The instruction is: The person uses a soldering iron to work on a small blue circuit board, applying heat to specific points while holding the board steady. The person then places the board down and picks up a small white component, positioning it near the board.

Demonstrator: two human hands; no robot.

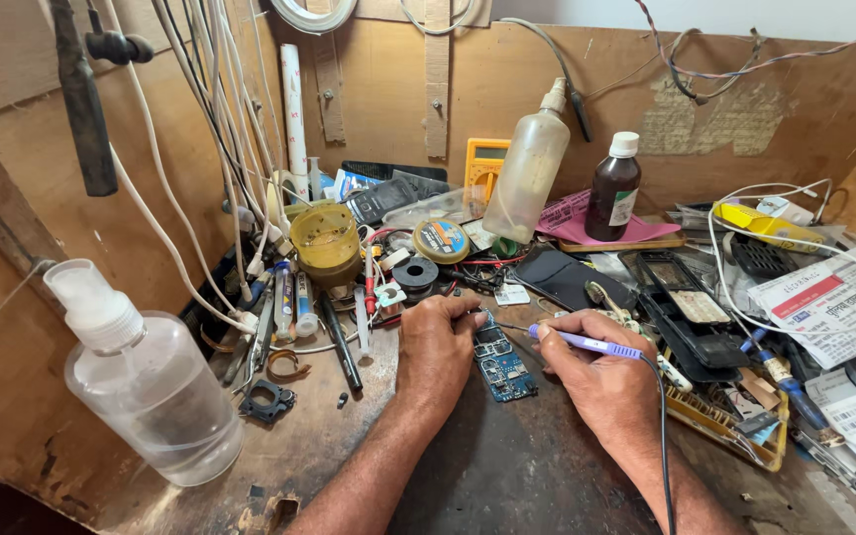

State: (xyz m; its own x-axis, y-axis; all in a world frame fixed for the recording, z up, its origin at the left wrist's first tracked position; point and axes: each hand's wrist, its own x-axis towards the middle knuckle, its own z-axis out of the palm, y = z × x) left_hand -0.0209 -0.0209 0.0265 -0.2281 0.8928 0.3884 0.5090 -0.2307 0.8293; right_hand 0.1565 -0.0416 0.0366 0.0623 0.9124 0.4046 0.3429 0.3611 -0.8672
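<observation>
A small blue circuit board [503, 369] lies flat on the worn wooden bench. My left hand [436, 342] rests on the bench with its fingers pressing the board's left and upper edge. My right hand [594, 369] grips a purple-handled soldering iron [587, 343] like a pen. Its thin metal tip points left and hovers just above the top of the board. A black cord runs from the iron's handle down past my right wrist.
A clear spray bottle [146, 381] stands near left. Behind the board are a yellow tub [325, 241], a solder reel [442, 241], a cloudy bottle [529, 168], a brown bottle [613, 188] and a black phone [569, 277]. Phone frames, papers and tools crowd the right; white cables hang left.
</observation>
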